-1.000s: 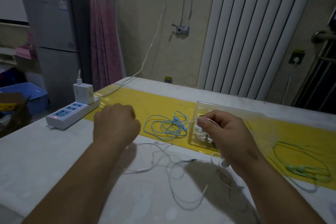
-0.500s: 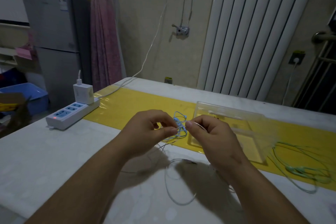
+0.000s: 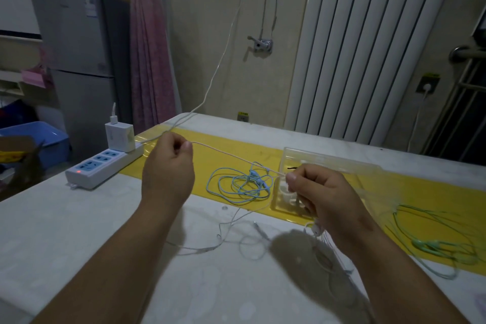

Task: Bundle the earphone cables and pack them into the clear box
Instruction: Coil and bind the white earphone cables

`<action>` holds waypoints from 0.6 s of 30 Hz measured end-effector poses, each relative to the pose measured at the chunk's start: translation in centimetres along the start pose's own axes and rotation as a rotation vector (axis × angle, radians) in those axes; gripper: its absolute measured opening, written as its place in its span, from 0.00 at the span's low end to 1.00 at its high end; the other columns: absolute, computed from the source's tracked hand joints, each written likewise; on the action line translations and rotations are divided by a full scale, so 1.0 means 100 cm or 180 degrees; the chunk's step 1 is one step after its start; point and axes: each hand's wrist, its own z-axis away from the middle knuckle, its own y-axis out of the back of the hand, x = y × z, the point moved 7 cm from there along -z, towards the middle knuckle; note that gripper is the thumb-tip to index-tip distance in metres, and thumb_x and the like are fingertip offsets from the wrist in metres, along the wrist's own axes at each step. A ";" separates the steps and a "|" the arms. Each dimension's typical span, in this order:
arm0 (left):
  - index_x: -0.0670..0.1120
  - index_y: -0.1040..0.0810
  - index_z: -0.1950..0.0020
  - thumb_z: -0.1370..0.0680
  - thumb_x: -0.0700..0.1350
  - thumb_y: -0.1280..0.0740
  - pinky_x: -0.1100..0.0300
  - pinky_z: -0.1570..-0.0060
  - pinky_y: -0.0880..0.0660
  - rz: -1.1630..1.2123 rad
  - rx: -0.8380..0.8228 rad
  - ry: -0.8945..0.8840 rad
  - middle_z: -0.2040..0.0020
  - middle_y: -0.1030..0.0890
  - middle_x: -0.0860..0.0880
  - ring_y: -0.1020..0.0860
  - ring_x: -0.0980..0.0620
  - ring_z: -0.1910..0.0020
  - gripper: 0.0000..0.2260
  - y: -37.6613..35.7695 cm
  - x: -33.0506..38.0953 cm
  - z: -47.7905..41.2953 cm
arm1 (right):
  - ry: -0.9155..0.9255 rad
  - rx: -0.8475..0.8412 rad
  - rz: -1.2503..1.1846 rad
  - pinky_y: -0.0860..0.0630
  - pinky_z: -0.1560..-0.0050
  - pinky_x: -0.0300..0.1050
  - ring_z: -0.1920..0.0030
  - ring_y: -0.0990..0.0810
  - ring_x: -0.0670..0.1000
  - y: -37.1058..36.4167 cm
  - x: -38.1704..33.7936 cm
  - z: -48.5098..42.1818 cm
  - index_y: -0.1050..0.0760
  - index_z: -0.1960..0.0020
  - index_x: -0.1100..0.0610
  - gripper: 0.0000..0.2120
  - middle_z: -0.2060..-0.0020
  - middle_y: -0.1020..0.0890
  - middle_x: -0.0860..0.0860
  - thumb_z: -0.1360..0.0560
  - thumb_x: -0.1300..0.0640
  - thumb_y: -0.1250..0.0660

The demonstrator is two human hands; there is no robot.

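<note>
Fingers (image 3: 187,145) on taut white cable (image 3: 236,158), right hand (image 3: 323,192) by clear box (image 3: 328,158) left edge.

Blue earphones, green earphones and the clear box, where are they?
blue earphones (image 3: 257,177): head view, the earbud cluster mid-tangle.
green earphones (image 3: 426,246): head view, an earbud.
clear box (image 3: 328,158): head view, its far rim.

A white power strip (image 3: 104,166) with a charger (image 3: 119,137) plugged in, grey fridge (image 3: 79,60) behind it
</note>
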 end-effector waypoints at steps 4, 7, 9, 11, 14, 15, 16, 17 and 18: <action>0.47 0.23 0.65 0.29 0.47 0.37 0.54 0.63 0.30 -0.0585 -0.0571 0.0213 0.68 0.23 0.51 0.24 0.45 0.62 0.07 -0.009 -0.006 0.002 | -0.0034 0.0049 -0.0208 0.40 0.81 0.31 0.80 0.37 0.43 -0.002 0.000 0.001 0.29 0.62 0.63 0.11 0.76 0.31 0.53 0.22 0.60 0.36; 0.49 0.23 0.62 0.30 0.47 0.37 0.56 0.61 0.29 -0.1294 -0.1005 0.0119 0.63 0.21 0.52 0.23 0.47 0.59 0.04 -0.021 -0.006 0.010 | -0.0035 0.0079 -0.0129 0.42 0.78 0.33 0.78 0.39 0.46 -0.006 0.006 0.000 0.28 0.63 0.59 0.12 0.78 0.33 0.50 0.21 0.60 0.38; 0.52 0.22 0.56 0.34 0.48 0.38 0.59 0.57 0.30 -0.1068 -0.1114 -0.0265 0.56 0.19 0.56 0.23 0.53 0.53 0.10 -0.027 0.004 0.014 | -0.0018 0.0043 0.0048 0.44 0.75 0.37 0.75 0.41 0.46 -0.009 0.009 0.000 0.26 0.63 0.57 0.11 0.77 0.35 0.49 0.22 0.58 0.36; 0.55 0.21 0.48 0.37 0.45 0.40 0.65 0.52 0.30 -0.0311 -0.1220 -0.0587 0.52 0.19 0.58 0.23 0.58 0.49 0.19 -0.030 0.016 0.019 | -0.0017 -0.0006 0.0235 0.44 0.73 0.39 0.74 0.40 0.46 -0.012 0.012 0.000 0.25 0.63 0.55 0.11 0.76 0.35 0.46 0.22 0.55 0.34; 0.54 0.22 0.40 0.31 0.43 0.35 0.70 0.46 0.32 0.0426 -0.1601 -0.1228 0.45 0.20 0.58 0.24 0.60 0.44 0.19 -0.037 0.038 0.032 | 0.0099 -0.0065 0.0459 0.42 0.69 0.42 0.74 0.40 0.45 -0.018 0.013 0.000 0.24 0.63 0.53 0.11 0.77 0.35 0.43 0.23 0.52 0.33; 0.54 0.21 0.40 0.28 0.45 0.33 0.69 0.45 0.32 0.0429 -0.1685 -0.1505 0.44 0.20 0.59 0.24 0.60 0.44 0.16 -0.039 0.044 0.037 | 0.0146 -0.0078 0.0537 0.42 0.68 0.43 0.74 0.39 0.45 -0.019 0.013 -0.001 0.24 0.62 0.52 0.10 0.77 0.35 0.43 0.23 0.50 0.33; 0.55 0.20 0.42 0.26 0.49 0.33 0.67 0.45 0.31 0.0324 -0.1717 -0.1768 0.46 0.20 0.60 0.24 0.60 0.45 0.13 -0.042 0.047 0.041 | 0.0178 -0.0081 0.0604 0.42 0.68 0.44 0.73 0.39 0.46 -0.020 0.012 -0.001 0.24 0.62 0.51 0.10 0.77 0.35 0.44 0.24 0.48 0.33; 0.56 0.19 0.46 0.26 0.51 0.33 0.65 0.47 0.30 0.0194 -0.1740 -0.1931 0.51 0.20 0.62 0.23 0.60 0.48 0.10 -0.045 0.049 0.044 | 0.0196 -0.0082 0.0631 0.41 0.67 0.45 0.73 0.38 0.46 -0.020 0.012 -0.001 0.24 0.62 0.51 0.10 0.76 0.35 0.44 0.26 0.46 0.34; 0.55 0.19 0.50 0.26 0.53 0.34 0.62 0.51 0.29 0.0115 -0.1784 -0.1939 0.57 0.20 0.62 0.23 0.60 0.53 0.07 -0.047 0.047 0.046 | 0.0195 -0.0081 0.0603 0.41 0.67 0.45 0.73 0.38 0.47 -0.020 0.011 -0.001 0.24 0.62 0.50 0.11 0.76 0.34 0.45 0.27 0.45 0.34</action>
